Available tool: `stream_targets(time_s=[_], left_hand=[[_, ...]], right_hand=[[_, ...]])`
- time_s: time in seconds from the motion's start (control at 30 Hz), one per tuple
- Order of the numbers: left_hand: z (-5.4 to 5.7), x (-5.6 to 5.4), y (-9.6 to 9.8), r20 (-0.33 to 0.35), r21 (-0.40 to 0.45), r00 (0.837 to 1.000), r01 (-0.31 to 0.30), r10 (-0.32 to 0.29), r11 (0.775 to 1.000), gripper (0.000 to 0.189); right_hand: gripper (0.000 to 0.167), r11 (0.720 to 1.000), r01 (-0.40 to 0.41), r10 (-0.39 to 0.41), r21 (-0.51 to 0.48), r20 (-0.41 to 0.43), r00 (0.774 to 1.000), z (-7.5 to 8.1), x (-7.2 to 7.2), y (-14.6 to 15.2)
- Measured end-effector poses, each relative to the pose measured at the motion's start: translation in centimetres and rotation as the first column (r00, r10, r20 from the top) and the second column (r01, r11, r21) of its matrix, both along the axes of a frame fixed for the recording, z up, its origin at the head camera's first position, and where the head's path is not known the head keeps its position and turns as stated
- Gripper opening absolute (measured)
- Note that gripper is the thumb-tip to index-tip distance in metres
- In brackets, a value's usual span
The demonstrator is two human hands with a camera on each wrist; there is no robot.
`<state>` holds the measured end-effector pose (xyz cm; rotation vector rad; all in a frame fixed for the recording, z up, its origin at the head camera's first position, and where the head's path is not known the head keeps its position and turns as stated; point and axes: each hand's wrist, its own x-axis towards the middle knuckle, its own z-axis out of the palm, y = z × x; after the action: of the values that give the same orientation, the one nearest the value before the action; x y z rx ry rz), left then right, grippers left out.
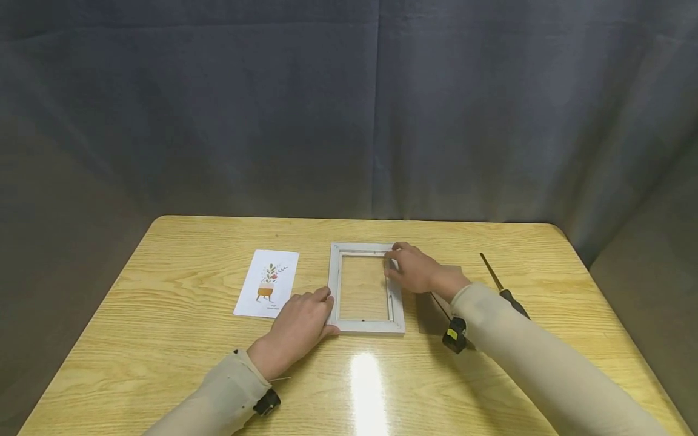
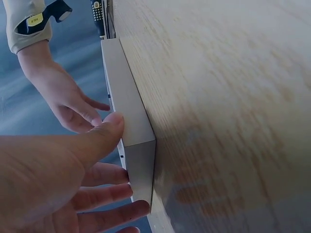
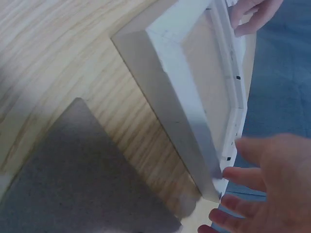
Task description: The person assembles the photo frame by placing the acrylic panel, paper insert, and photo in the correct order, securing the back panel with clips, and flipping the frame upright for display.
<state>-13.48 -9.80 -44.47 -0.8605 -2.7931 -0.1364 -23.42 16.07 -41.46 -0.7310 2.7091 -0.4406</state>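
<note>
A white picture frame (image 1: 371,327) lies flat on the wooden table, with small dark tabs along its inner rim and table grain showing through its opening. My left hand (image 1: 302,321) holds its near left corner; in the left wrist view the thumb (image 2: 114,125) presses the near side while the fingers lie along the left side. At the far right corner is my right hand (image 1: 417,269), its fingers loosely bent and fingertips right at the frame's edge. In the right wrist view that hand's thumb is blurred, and nothing shows between thumb and fingers.
Left of the frame lies a paper print (image 1: 267,284) with a potted plant drawn on it. A grey backing board (image 3: 82,184) rests on the table beside the frame, partly under my right forearm. Farther right is a screwdriver (image 1: 507,295). Dark curtain (image 1: 349,121) hangs behind the table.
</note>
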Motion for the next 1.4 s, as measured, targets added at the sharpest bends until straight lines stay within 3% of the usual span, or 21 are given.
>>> stream_targets(time_s=[0.13,0.27,0.4,0.57,0.73,1.0,1.4], left_hand=[[0.0,0.0,0.0,0.015,0.003,1.000,-0.003,0.003,1.000,0.053],[-0.1,0.0,0.0,0.018,-0.001,1.000,-0.006,0.006,1.000,0.053],[0.0,0.0,0.0,0.017,-0.002,1.000,-0.008,0.008,1.000,0.053],[0.1,0.0,-0.1,0.024,-0.002,1.000,-0.010,0.010,1.000,0.055],[0.1,0.0,-0.1,0.027,0.004,1.000,-0.007,0.007,1.000,0.055],[0.1,0.0,0.0,0.040,0.005,0.999,-0.010,0.010,1.000,0.054],[0.1,-0.1,0.0,0.042,0.015,0.999,-0.006,0.005,1.000,0.055]], right_hand=[[0.037,0.999,0.033,-0.033,0.009,-0.043,0.999,0.0,0.1,-0.2],[0.043,1.000,0.020,-0.021,-0.009,-0.062,0.998,-0.1,0.2,-0.4],[0.067,1.000,-0.026,0.026,0.010,-0.058,0.998,-0.2,0.6,-0.7],[0.099,0.982,-0.138,0.133,0.130,0.048,0.990,0.3,1.6,-1.2],[0.113,0.954,-0.194,0.170,0.230,0.117,0.978,0.8,2.3,-1.5],[0.109,0.947,-0.209,0.185,0.245,0.120,0.975,1.2,2.5,-1.8],[0.096,0.954,-0.167,0.124,0.251,0.177,0.976,1.7,2.4,-2.1]])
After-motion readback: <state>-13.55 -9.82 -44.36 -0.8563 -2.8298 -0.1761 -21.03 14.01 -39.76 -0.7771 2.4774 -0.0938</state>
